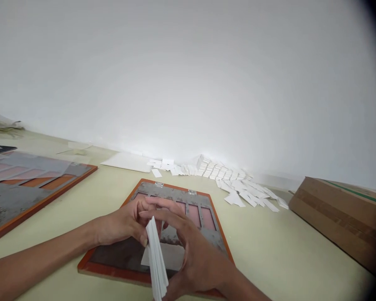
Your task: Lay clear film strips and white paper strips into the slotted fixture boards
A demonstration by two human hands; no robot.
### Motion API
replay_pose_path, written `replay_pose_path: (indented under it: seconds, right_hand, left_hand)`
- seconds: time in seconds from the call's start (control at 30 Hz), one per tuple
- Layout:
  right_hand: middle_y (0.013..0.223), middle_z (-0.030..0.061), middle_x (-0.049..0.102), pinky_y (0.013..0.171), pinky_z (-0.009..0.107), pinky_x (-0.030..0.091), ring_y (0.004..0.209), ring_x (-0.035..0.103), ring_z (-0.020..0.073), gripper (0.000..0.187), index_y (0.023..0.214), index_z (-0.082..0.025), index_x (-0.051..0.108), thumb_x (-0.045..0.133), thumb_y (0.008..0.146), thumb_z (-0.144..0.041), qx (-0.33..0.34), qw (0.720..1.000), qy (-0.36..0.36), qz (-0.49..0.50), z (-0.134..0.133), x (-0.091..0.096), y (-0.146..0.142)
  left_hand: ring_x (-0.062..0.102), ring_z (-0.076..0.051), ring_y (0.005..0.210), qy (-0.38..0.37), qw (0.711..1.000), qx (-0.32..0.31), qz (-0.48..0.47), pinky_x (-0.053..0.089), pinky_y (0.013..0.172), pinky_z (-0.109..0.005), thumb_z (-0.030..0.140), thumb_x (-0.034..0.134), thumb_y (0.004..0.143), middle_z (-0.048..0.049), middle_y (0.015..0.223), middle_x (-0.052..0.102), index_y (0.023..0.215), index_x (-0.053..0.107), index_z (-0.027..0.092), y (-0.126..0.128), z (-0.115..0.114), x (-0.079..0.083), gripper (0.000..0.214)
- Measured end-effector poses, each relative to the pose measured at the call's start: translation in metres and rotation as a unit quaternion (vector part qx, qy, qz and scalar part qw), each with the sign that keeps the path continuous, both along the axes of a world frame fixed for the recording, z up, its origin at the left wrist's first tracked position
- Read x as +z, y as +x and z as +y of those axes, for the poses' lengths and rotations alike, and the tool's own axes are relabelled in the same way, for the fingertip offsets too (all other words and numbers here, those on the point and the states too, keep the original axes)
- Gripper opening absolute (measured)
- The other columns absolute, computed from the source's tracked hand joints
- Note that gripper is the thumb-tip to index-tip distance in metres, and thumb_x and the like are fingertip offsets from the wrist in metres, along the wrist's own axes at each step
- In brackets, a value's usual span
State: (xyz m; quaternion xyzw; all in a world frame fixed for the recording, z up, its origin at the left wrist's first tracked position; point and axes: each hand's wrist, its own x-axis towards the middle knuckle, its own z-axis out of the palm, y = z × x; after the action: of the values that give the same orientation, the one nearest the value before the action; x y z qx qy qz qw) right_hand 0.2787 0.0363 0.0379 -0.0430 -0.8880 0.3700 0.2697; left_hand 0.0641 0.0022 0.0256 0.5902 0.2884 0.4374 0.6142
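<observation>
My right hand holds a small stack of white cards edge-up, fingers curled round it. My left hand reaches in from the left and its fingertips pinch the top of the same stack. Both hands hover over an orange-framed board with a grey metal stencil plate hinged on it. The plate has several pink rectangular windows. One white card lies on the plate under my hands.
A second, larger orange-framed board with grey plates lies at the left. Heaps of loose white cards run along the wall. A cardboard box stands at the right. A white sheet rests near the wall.
</observation>
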Motion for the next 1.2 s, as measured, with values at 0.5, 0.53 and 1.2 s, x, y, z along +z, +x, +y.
replay_pose_path:
  seconds: [0.5, 0.53, 1.2]
  right_hand:
    - [0.143, 0.0044, 0.057, 0.109, 0.040, 0.052, 0.129, 0.059, 0.0238, 0.086, 0.140, -0.034, 0.054, 0.097, 0.066, -0.029, -0.012, 0.993, -0.022, 0.119, -0.016, -0.002, -0.007]
    - [0.140, 0.0041, 0.060, 0.106, 0.039, 0.054, 0.127, 0.060, 0.0238, 0.085, 0.139, -0.034, 0.053, 0.096, 0.066, -0.028, -0.034, 0.992, -0.016, 0.118, -0.016, -0.001, -0.006]
    - [0.152, 0.0112, 0.050, 0.115, 0.043, 0.044, 0.142, 0.046, 0.0244, 0.069, 0.147, -0.024, 0.042, 0.072, 0.085, -0.022, -0.176, 0.936, 0.287, 0.104, 0.013, -0.010, 0.005]
  left_hand:
    - [0.051, -0.012, 0.073, 0.002, 0.999, 0.021, -0.045, 0.041, 0.069, -0.021, 0.052, 0.097, 0.062, 0.0003, 0.080, 0.064, 0.103, 0.080, 0.021, 0.008, -0.008, -0.005, 0.054]
    - [0.054, -0.013, 0.078, 0.008, 0.999, 0.025, -0.047, 0.043, 0.073, -0.022, 0.054, 0.095, 0.067, -0.0012, 0.085, 0.066, 0.102, 0.080, 0.021, 0.009, -0.007, -0.005, 0.050]
    - [0.069, -0.020, 0.093, -0.022, 0.993, 0.120, 0.000, 0.052, 0.084, -0.028, 0.048, 0.083, 0.085, -0.0060, 0.098, 0.079, 0.110, 0.082, 0.022, 0.023, -0.021, -0.004, 0.035]
